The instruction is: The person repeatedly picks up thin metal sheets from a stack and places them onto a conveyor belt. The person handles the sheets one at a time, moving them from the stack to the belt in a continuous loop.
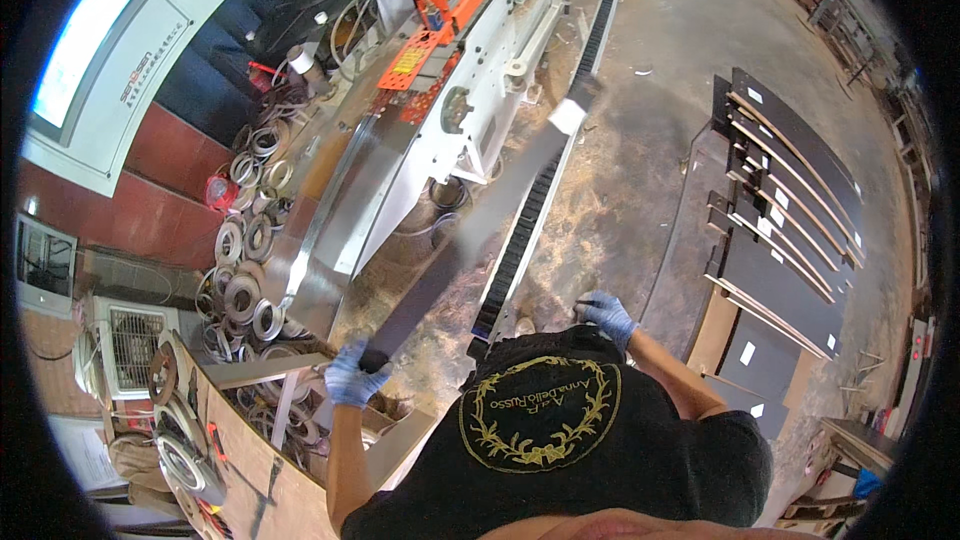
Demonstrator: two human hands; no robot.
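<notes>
My left hand [357, 372], in a light blue glove, grips the near end of a long, narrow dark board [425, 302]. Slanting away to the upper right, the board passes over the roller conveyor track, its far part smeared by motion. Close to that far end sits a white label [567, 117]. My right hand [607, 314], gloved the same way, hovers beside my body just right of the track's near end. Its fingers are partly bent and apart, with nothing seen in them.
A black roller conveyor track [522, 232] runs away ahead. Left of it stands a white and orange machine [480, 50] with a metal bed. Coiled edging rolls [240, 295] crowd the left floor. Stacked dark panels [790, 285] with white labels lie to the right. A wooden bench [255, 470] is near left.
</notes>
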